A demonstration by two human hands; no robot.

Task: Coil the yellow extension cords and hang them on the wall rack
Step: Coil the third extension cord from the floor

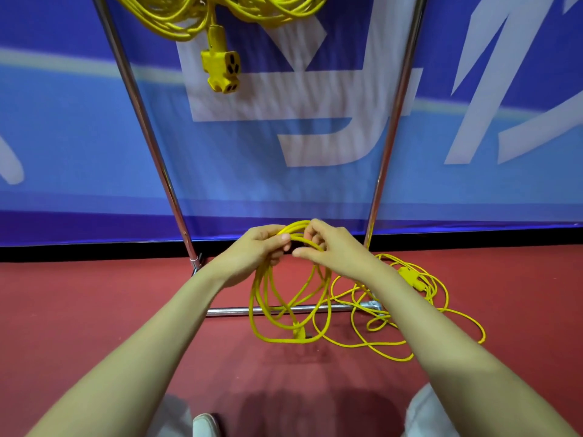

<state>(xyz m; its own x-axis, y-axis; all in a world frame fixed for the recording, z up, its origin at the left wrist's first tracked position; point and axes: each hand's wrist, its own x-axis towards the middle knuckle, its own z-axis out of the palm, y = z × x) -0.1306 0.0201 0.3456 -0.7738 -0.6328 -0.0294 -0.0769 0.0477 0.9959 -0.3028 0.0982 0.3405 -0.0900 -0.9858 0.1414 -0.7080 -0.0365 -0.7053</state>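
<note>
One blue banner [94,137] backs the one metal rack [143,121], which stands on a red floor [94,310]. I count two yellow cords: a hung cord [176,20] coiled at the rack's top, and a cord [298,237] looped below my two hands. My left hand [255,250] grips the top of the loops. My right hand [334,250], just beside it, curls round a strand. The cord's slack lies on the floor to my right.
</note>
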